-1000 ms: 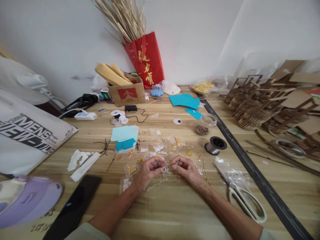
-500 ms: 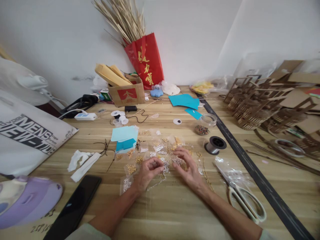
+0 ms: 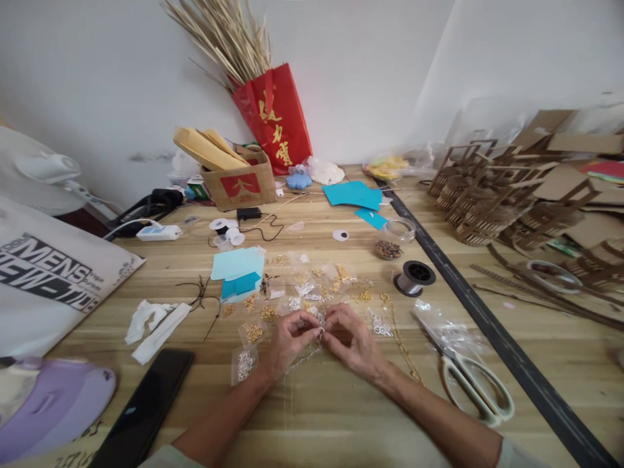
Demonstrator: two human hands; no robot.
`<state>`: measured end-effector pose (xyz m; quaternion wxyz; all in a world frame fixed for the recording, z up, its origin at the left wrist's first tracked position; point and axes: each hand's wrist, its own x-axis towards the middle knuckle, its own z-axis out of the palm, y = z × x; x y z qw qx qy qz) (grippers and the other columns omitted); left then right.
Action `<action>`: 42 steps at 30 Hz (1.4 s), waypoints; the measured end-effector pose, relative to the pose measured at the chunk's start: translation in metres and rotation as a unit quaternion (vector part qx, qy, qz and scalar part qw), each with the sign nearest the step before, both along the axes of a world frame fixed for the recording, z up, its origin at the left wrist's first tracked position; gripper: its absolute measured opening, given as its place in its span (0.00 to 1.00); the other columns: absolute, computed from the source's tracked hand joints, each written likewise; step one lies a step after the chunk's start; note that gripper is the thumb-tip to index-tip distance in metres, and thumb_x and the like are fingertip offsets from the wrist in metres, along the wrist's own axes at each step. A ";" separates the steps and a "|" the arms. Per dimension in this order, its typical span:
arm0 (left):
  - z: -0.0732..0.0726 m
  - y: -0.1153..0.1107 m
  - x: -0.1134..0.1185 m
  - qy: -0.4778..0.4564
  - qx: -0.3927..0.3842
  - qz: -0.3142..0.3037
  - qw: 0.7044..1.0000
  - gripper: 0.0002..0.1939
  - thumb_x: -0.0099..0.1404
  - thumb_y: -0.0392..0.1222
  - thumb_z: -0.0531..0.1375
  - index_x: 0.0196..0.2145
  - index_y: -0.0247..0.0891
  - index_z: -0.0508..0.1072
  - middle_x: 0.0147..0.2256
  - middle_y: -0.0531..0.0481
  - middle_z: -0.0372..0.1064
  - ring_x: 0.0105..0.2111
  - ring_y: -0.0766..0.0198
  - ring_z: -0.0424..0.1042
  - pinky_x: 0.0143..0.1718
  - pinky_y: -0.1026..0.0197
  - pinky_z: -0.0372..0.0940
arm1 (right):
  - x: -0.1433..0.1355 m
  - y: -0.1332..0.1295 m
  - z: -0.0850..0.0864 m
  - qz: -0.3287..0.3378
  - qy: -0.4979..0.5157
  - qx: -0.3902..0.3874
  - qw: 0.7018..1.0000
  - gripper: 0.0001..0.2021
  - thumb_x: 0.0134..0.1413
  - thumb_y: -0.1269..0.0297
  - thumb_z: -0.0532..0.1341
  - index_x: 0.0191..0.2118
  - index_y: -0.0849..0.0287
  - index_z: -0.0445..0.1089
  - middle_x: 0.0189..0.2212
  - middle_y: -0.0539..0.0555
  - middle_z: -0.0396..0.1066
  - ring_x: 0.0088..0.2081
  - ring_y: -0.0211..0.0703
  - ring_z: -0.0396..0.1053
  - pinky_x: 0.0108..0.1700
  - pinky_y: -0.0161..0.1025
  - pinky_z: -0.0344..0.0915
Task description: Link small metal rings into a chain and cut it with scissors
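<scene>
My left hand point(image 3: 294, 339) pinches one end of a thin silver chain point(image 3: 305, 357), whose length trails below its fingertips. Touching it from the right, my right hand point(image 3: 351, 341) is closed in a pinch at the same spot; whatever small piece lies between its fingertips is too small to tell. Small bags of gold beads point(image 3: 253, 333) and silver rings point(image 3: 244, 364) lie left of my left hand. More silver rings point(image 3: 380, 323) and a gold chain point(image 3: 403, 344) are right of my right hand.
White-handled scissors point(image 3: 475, 387) and a wire spool point(image 3: 415, 279) are at the right, beside a black strip point(image 3: 458, 286). A black phone point(image 3: 146, 403) lies front left. Behind are blue sheets point(image 3: 351, 194), a bead jar point(image 3: 390, 247) and a cardboard box point(image 3: 240, 186).
My right hand has moved left and down to meet my left hand, and its spread fingers have closed into a pinch. The whole view has shifted slightly.
</scene>
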<state>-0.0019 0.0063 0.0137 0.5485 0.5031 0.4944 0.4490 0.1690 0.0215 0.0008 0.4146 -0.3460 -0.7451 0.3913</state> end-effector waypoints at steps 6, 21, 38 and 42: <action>-0.005 0.000 0.001 0.025 0.015 -0.011 1.000 0.07 0.52 0.39 0.66 0.29 0.34 0.74 0.28 0.49 0.73 0.30 0.63 0.71 0.35 0.62 0.66 | 0.000 0.001 -0.002 0.001 0.012 -0.003 1.000 0.02 0.54 0.66 0.60 0.34 0.57 0.67 0.37 0.56 0.65 0.43 0.49 0.64 0.44 0.44 0.63; -0.009 0.002 0.001 0.044 0.031 -0.011 0.999 0.05 0.53 0.37 0.65 0.29 0.34 0.76 0.29 0.48 0.73 0.30 0.63 0.71 0.33 0.63 0.65 | 0.001 0.003 -0.001 0.015 0.034 -0.048 0.998 0.04 0.56 0.65 0.59 0.31 0.58 0.66 0.36 0.55 0.65 0.40 0.45 0.65 0.41 0.40 0.63; -0.004 0.003 0.002 0.036 0.012 -0.023 0.999 0.05 0.53 0.38 0.64 0.26 0.33 0.72 0.26 0.50 0.69 0.28 0.65 0.66 0.31 0.65 0.61 | 0.002 0.004 -0.003 0.012 0.036 -0.056 0.998 0.05 0.57 0.64 0.58 0.32 0.58 0.68 0.37 0.56 0.66 0.41 0.46 0.66 0.41 0.40 0.63; -0.005 0.003 0.001 0.038 0.019 -0.030 0.999 0.06 0.53 0.39 0.63 0.26 0.33 0.72 0.26 0.50 0.68 0.28 0.66 0.65 0.31 0.65 0.60 | 0.002 0.004 -0.003 0.011 0.035 -0.048 0.998 0.05 0.56 0.65 0.59 0.32 0.59 0.68 0.36 0.56 0.66 0.40 0.45 0.66 0.41 0.40 0.63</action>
